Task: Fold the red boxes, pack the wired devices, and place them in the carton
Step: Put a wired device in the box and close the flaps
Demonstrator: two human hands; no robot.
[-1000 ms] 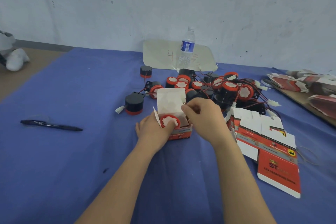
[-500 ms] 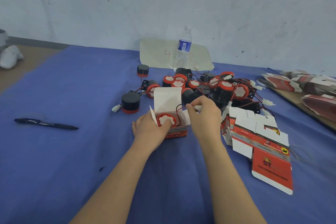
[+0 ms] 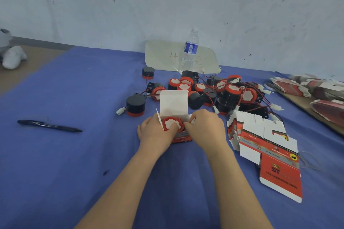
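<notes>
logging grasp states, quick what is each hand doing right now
Left hand: grips the open red box, thumb on the device inside.
Right hand: pinches a small white piece at the box's edge.

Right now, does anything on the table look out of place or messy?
The devices lie in a tangled heap, wires crossing. A pen lies alone at left and a bottle stands behind the heap; neither suits packing.

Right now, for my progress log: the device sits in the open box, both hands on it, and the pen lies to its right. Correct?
No: the head view shows the pen left of the box, not right. The rest holds.
</notes>
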